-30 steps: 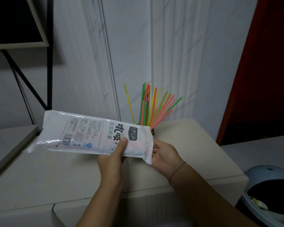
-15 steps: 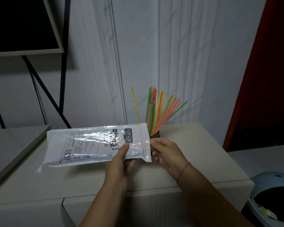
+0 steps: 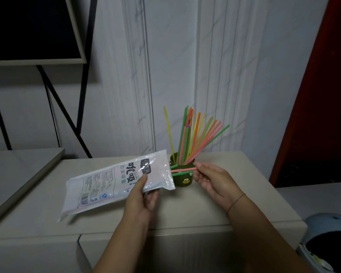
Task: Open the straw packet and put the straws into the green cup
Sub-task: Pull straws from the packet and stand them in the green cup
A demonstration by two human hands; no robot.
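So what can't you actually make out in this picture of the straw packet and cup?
How many straws remain inside the packet: head view, its printed film hides them.
The green cup's left side: head view, behind the packet's end.
The left hand's fingers: head view, mostly under the packet.
The packet's small print: head view, too small to read.
The bin at lower right: head view, cut off by the frame edge.

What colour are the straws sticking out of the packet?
Pink and green straws, seen in the head view.

The packet [image 3: 110, 184] is left of the cup [image 3: 180, 179], which stands on the counter [image 3: 106, 223] holding straws [image 3: 183, 138].
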